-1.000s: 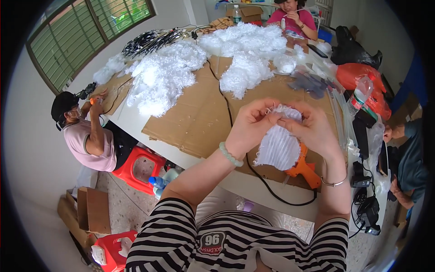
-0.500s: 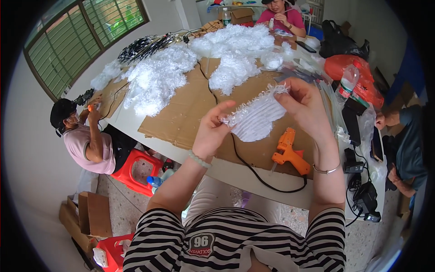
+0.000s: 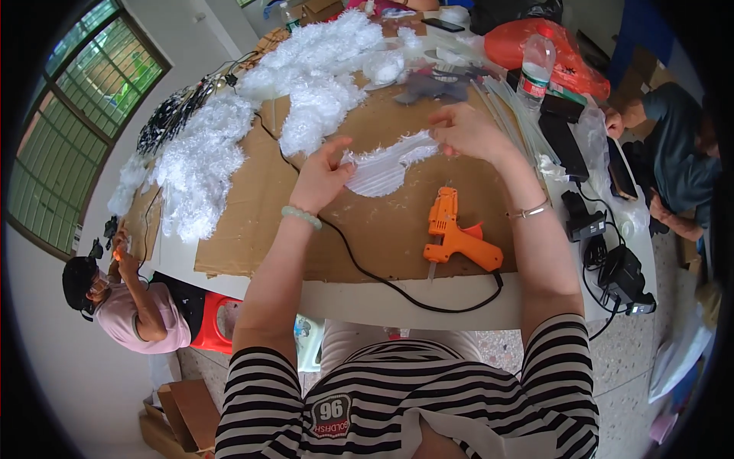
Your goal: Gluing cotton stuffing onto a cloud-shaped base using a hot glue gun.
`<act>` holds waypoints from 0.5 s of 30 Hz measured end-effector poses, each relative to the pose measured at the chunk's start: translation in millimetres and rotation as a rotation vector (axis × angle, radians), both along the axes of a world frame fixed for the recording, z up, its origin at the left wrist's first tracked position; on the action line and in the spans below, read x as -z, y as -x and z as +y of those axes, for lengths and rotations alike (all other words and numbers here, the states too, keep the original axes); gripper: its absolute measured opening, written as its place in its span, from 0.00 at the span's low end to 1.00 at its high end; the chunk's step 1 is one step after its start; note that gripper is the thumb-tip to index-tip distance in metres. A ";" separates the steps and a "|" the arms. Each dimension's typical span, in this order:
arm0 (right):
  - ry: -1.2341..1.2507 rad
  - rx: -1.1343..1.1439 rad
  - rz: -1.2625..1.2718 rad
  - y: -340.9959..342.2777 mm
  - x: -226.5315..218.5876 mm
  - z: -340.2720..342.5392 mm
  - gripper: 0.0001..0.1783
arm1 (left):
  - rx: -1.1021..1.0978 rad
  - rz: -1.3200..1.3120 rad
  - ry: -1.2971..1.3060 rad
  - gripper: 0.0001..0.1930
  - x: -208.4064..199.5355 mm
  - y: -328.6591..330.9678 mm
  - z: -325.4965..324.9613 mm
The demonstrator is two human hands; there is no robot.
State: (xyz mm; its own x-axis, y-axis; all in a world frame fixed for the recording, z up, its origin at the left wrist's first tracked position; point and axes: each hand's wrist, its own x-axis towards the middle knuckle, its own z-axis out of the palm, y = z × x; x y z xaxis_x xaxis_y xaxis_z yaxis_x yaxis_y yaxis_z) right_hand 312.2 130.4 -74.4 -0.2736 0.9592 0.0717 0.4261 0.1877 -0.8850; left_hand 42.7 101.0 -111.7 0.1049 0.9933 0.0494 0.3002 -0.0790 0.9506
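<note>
A piece of white ribbed fabric with a fringed edge (image 3: 382, 174) is stretched between my two hands over the brown cardboard (image 3: 367, 245). My left hand (image 3: 325, 180) is closed on its left end. The upper right end sits at the fingertips of my right hand (image 3: 470, 134), which pinch it. Toward me, below the fabric and apart from both hands, lies an orange glue gun (image 3: 462, 239) with its black cord. Piles of fluffy white fringed material (image 3: 321, 115) are heaped beyond my left hand.
To the right stand a plastic bottle (image 3: 535, 69) and clear sticks (image 3: 501, 107), with black power adapters (image 3: 619, 268) near the table edge. A red bag (image 3: 497, 46) lies farther back. One person in pink (image 3: 145, 314) sits at left; another in dark clothing (image 3: 677, 145) is at right.
My view has swung to the right. Both hands have reached farther out, bringing the fabric closer to the cardboard and spreading it wider. The glue gun stays lying on the cardboard.
</note>
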 end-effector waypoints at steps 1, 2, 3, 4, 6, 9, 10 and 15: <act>-0.023 0.062 -0.257 0.4 4.7 -0.2 0.19 | 0.017 0.230 -0.089 0.22 10.0 5.7 6.6; -0.049 0.120 -0.518 0.0 8.1 2.7 0.20 | 0.035 0.457 -0.186 0.22 14.7 7.8 12.7; -0.031 0.126 -0.529 -2.5 11.9 6.6 0.20 | 0.049 0.445 -0.173 0.22 20.0 9.6 17.1; -0.069 0.173 -0.603 -6.4 15.8 10.8 0.18 | 0.027 0.419 -0.186 0.21 25.1 11.7 20.5; -0.078 0.221 -0.693 -6.9 18.7 11.1 0.17 | 0.020 0.379 -0.174 0.21 32.2 17.4 23.1; -0.219 0.162 -0.611 -4.3 13.3 9.5 0.17 | -0.040 0.264 -0.206 0.17 26.3 22.3 21.3; -0.209 0.040 -0.494 0.3 13.7 8.8 0.17 | -0.026 0.253 -0.188 0.17 23.5 20.4 17.6; -0.086 -0.279 -0.384 19.6 28.7 9.3 0.16 | 0.071 0.397 -0.777 0.07 14.1 5.4 4.9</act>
State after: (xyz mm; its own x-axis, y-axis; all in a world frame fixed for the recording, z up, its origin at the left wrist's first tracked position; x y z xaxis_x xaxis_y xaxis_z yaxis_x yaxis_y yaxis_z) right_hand 292.5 139.7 -103.1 -0.5421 0.8403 -0.0092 0.6422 0.4071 -0.6495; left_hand 37.3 105.8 -125.8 0.3181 0.6841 0.6564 0.5672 -0.6921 0.4465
